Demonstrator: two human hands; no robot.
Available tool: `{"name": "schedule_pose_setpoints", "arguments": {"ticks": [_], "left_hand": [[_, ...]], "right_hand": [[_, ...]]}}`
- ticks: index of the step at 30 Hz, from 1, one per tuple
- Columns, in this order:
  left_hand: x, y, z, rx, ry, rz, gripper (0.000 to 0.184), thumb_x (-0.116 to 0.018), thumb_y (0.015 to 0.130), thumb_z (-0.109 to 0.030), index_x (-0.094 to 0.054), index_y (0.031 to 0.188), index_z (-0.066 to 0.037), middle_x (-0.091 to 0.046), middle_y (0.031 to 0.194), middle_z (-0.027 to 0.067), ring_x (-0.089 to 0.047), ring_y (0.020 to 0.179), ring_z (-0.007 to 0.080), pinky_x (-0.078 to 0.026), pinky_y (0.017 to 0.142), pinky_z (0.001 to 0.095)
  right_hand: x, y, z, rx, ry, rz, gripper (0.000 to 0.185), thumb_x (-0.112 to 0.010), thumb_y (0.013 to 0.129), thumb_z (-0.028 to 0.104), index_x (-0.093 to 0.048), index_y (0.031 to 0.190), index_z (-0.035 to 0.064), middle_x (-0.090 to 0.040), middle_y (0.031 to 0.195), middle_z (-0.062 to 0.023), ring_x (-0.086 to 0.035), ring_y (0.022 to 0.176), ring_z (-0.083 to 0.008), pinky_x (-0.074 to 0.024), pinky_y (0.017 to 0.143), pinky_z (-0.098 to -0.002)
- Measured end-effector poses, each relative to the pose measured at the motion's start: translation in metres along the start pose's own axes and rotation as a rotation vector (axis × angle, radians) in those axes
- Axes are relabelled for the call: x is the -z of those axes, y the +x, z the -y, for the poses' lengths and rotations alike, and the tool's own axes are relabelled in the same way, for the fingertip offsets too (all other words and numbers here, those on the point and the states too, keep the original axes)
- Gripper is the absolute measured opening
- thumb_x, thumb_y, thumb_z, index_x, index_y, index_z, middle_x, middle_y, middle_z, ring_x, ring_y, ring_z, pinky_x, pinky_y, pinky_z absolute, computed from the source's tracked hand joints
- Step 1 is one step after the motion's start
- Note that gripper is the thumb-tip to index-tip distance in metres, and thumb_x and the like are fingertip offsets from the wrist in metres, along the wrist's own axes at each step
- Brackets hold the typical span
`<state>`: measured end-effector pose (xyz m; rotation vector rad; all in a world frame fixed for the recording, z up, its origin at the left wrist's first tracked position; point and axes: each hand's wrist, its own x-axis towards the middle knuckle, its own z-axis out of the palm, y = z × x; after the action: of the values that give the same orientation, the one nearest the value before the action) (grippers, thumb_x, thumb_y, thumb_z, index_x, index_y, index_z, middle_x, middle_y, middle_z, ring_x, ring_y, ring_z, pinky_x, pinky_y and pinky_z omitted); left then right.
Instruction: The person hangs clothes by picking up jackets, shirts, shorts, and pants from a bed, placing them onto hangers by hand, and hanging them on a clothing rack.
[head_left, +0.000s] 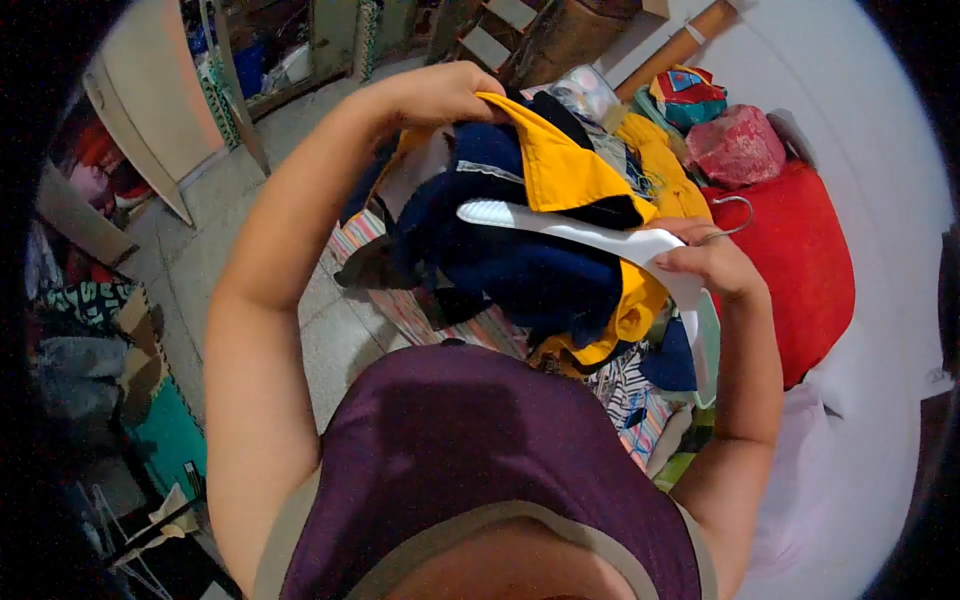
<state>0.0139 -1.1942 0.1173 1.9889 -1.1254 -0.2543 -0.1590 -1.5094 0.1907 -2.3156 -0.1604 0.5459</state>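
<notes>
A dark blue garment with yellow parts (570,175) hangs in front of me, spread between my hands. My left hand (450,92), at the end of the arm on the left of the view, pinches its yellow edge at the top. On the right, my right hand (715,260) is closed round the middle of a white plastic hanger (560,228), with its metal hook rising beside the fingers. One arm of the hanger lies across the front of the garment; the other points down toward me. Yellow cloth also shows just below my right hand.
A striped cloth (405,310) lies beneath the garment. Beyond it are piled clothes, a pink bundle (737,146) and a red cushion-like item (800,265) against the white wall. Open cupboard doors (150,90) stand at the upper left; boxes and clothes fill the lower left.
</notes>
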Motion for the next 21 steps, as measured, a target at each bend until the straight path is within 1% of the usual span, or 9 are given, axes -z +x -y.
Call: {"name": "schedule_pose_setpoints", "arguments": {"ticks": [1, 4, 5, 7, 10, 14, 17, 20, 21], "left_hand": [[0.004, 0.0, -0.005, 0.004, 0.004, 0.023, 0.021, -0.058, 0.079, -0.017, -0.059, 0.09, 0.001, -0.055, 0.067, 0.0038, -0.048, 0.067, 0.0092, -0.041, 0.062, 0.0273], [0.014, 0.0, -0.024, 0.032, 0.166, 0.021, 0.019, -0.057, 0.08, -0.016, -0.057, 0.087, 0.001, -0.054, 0.066, 0.0028, -0.047, 0.066, 0.009, -0.04, 0.06, 0.0265], [0.018, 0.006, -0.01, -0.072, 0.209, 0.017, 0.016, -0.056, 0.081, -0.014, -0.056, 0.085, 0.001, -0.053, 0.065, 0.0023, -0.046, 0.064, 0.0087, -0.04, 0.059, 0.0268], [0.021, 0.006, -0.021, -0.054, 0.234, 0.051, 0.015, -0.056, 0.081, -0.014, -0.055, 0.084, 0.001, -0.053, 0.065, 0.0028, -0.046, 0.065, 0.0089, -0.04, 0.06, 0.027], [0.024, 0.003, -0.032, -0.059, 0.258, 0.086, 0.014, -0.056, 0.081, -0.013, -0.054, 0.083, 0.001, -0.053, 0.065, 0.0041, -0.047, 0.065, 0.0094, -0.04, 0.06, 0.0276], [0.022, -0.001, -0.037, -0.101, 0.282, 0.102, 0.015, -0.057, 0.082, -0.014, -0.054, 0.083, 0.001, -0.053, 0.065, 0.0051, -0.047, 0.065, 0.0104, -0.04, 0.06, 0.028], [0.023, 0.0, -0.043, -0.084, 0.36, 0.116, 0.016, -0.058, 0.081, -0.014, -0.055, 0.085, 0.001, -0.055, 0.067, 0.0065, -0.05, 0.066, 0.0121, -0.041, 0.061, 0.0289], [0.022, -0.003, -0.046, -0.093, 0.363, 0.088, 0.017, -0.059, 0.08, -0.013, -0.056, 0.088, 0.001, -0.058, 0.071, 0.009, -0.053, 0.069, 0.0152, -0.043, 0.064, 0.0299], [0.026, -0.008, -0.05, -0.063, 0.374, 0.103, 0.016, -0.059, 0.079, -0.012, -0.056, 0.088, 0.001, -0.059, 0.072, 0.0097, -0.055, 0.07, 0.0162, -0.044, 0.065, 0.0305]], "right_hand": [[-0.002, -0.001, 0.002, 0.005, 0.015, 0.01, 0.036, -0.064, 0.069, 0.016, -0.062, 0.103, 0.0019, -0.063, 0.09, -0.0055, -0.057, 0.081, -0.0131, -0.045, 0.071, -0.026], [-0.012, -0.001, 0.003, -0.044, 0.092, -0.033, 0.048, -0.063, 0.062, 0.022, -0.062, 0.106, 0.0048, -0.064, 0.093, -0.0085, -0.059, 0.081, -0.0177, -0.0472, 0.073, -0.0281], [-0.013, 0.0, 0.0, -0.038, 0.117, -0.028, 0.048, -0.064, 0.062, 0.022, -0.062, 0.107, 0.0043, -0.064, 0.093, -0.0087, -0.059, 0.081, -0.0175, -0.0474, 0.073, -0.0283], [-0.012, 0.0, -0.007, -0.024, 0.171, -0.017, 0.05, -0.065, 0.061, 0.022, -0.061, 0.107, 0.0034, -0.064, 0.093, -0.009, -0.059, 0.081, -0.0172, -0.0479, 0.072, -0.0287], [-0.021, -0.004, -0.008, 0.003, 0.378, 0.026, 0.037, -0.062, 0.071, 0.015, -0.06, 0.106, 0.002, -0.063, 0.093, -0.0055, -0.057, 0.082, -0.0125, -0.0453, 0.073, -0.0252], [-0.026, -0.001, -0.025, 0.027, 0.378, 0.114, 0.041, -0.062, 0.072, 0.016, -0.058, 0.11, 0.0021, -0.062, 0.097, -0.0052, -0.057, 0.082, -0.0133, -0.046, 0.073, -0.0266], [-0.036, -0.005, -0.026, 0.068, 0.39, 0.135, 0.043, -0.063, 0.074, 0.015, -0.055, 0.114, 0.0031, -0.061, 0.097, -0.005, -0.057, 0.083, -0.0145, -0.0463, 0.074, -0.0283], [-0.042, -0.009, -0.03, 0.084, 0.384, 0.162, 0.044, -0.063, 0.074, 0.015, -0.053, 0.116, 0.0035, -0.061, 0.094, -0.0042, -0.057, 0.084, -0.0139, -0.0461, 0.075, -0.0285], [-0.046, -0.011, -0.024, 0.048, 0.384, 0.198, 0.046, -0.061, 0.074, 0.014, -0.05, 0.118, 0.0026, -0.059, 0.095, -0.0042, -0.055, 0.086, -0.014, -0.0455, 0.075, -0.0288]]}}
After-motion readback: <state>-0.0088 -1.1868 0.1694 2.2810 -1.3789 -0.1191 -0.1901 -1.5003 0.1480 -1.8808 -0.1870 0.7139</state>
